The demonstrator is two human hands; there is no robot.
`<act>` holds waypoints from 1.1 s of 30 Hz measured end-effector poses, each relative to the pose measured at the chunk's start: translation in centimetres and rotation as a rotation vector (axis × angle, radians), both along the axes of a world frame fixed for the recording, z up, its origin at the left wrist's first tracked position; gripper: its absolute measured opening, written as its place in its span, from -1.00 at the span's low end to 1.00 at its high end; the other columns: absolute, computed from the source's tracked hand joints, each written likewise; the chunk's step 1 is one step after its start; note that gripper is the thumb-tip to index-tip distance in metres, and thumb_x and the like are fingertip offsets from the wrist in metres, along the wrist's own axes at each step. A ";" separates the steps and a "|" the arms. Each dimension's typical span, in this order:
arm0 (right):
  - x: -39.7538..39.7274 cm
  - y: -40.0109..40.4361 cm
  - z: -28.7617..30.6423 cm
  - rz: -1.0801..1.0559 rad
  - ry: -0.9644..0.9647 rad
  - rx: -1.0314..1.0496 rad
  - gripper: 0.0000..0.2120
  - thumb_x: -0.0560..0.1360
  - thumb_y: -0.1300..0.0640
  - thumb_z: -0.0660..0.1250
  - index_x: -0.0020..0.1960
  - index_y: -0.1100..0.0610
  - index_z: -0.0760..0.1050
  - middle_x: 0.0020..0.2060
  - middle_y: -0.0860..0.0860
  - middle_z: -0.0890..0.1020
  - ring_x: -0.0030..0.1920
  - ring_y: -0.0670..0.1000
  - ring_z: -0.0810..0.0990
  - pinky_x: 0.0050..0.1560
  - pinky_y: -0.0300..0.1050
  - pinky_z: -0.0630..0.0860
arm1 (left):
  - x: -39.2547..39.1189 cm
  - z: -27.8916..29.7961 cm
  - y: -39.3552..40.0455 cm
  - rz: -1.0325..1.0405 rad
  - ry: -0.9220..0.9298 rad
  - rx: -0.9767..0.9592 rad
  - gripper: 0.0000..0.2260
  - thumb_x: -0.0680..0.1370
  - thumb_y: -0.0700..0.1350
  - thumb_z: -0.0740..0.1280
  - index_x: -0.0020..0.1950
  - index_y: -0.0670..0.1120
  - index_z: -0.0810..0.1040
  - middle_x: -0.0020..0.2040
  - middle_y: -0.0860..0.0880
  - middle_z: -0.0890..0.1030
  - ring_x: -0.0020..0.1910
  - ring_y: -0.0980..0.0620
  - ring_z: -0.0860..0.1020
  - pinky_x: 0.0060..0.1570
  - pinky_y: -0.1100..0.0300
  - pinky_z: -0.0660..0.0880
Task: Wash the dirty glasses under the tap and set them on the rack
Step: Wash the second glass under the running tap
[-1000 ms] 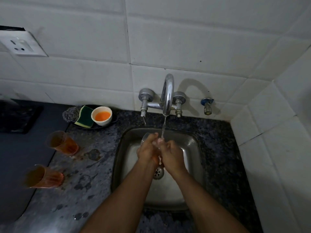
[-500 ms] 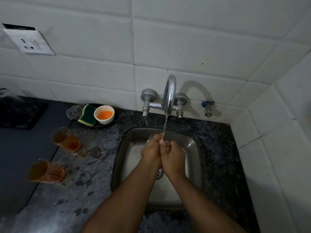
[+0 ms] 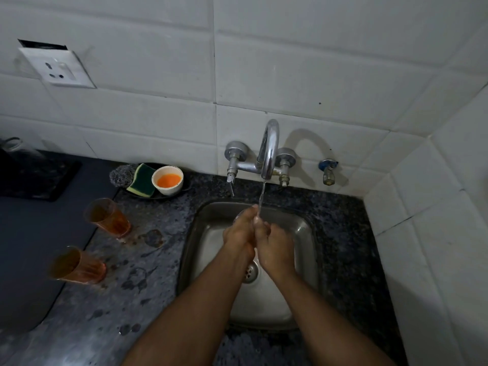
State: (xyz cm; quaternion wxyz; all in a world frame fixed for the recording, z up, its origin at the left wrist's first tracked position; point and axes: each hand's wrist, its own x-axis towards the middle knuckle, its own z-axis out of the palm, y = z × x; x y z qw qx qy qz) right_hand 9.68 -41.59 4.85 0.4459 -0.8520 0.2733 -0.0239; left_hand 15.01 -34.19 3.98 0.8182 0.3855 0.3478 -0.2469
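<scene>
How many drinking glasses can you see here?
3: two orange-stained glasses on the counter left of the sink, one farther back and one nearer; a third, mostly hidden, held under the tap.

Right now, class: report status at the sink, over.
Left hand and right hand clasp a glass under running tap. Two dirty glasses wait on counter. Nothing obstructing.

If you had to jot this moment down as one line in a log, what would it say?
stage: rinsing | left hand and right hand: together around glass under tap stream | waiting: two dirty glasses on counter | rack: unseen
</scene>
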 end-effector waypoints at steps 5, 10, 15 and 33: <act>0.6 -0.7 0.8 -0.158 0.366 0.738 -0.50 0.65 -0.30 0.20 0.09 0.10 0.66 -0.36 0.08 0.62 -0.56 -0.04 0.40 -0.54 -0.23 0.32 | -0.3 -2.6 0.7 -0.085 0.014 0.005 -0.09 0.11 0.19 0.76 0.34 -0.20 0.64 0.17 -0.23 0.72 0.12 -0.30 0.71 0.20 -0.32 0.59; -0.3 0.9 1.2 0.023 0.097 -0.091 -0.44 0.70 -0.23 0.11 -0.28 0.08 0.57 -0.42 -0.04 0.62 -0.42 -0.15 0.56 -0.50 -0.38 0.35 | -1.2 0.5 0.6 -0.023 -0.034 0.081 -0.51 0.35 -0.05 0.69 0.16 -0.26 0.68 0.01 -0.24 0.75 -0.13 -0.14 0.74 -0.08 -0.02 0.71; 0.0 0.0 1.1 -0.174 0.340 0.681 -0.52 0.69 -0.25 0.15 0.07 0.10 0.66 -0.31 0.07 0.66 -0.52 0.01 0.53 -0.47 -0.17 0.45 | -0.8 -1.2 0.9 -0.039 0.050 0.040 -0.05 0.03 0.20 0.78 0.31 -0.18 0.61 0.10 -0.26 0.73 -0.03 -0.31 0.74 0.02 -0.31 0.65; 0.5 -0.1 2.3 0.074 0.311 0.468 -0.46 0.67 -0.28 0.19 0.03 0.19 0.62 -0.42 0.11 0.63 -0.50 0.04 0.57 -0.48 -0.13 0.51 | -0.6 0.6 1.8 -0.177 -0.042 0.149 -0.47 0.70 0.24 0.17 0.18 -0.22 0.63 0.03 -0.25 0.71 0.02 -0.19 0.67 -0.02 -0.06 0.56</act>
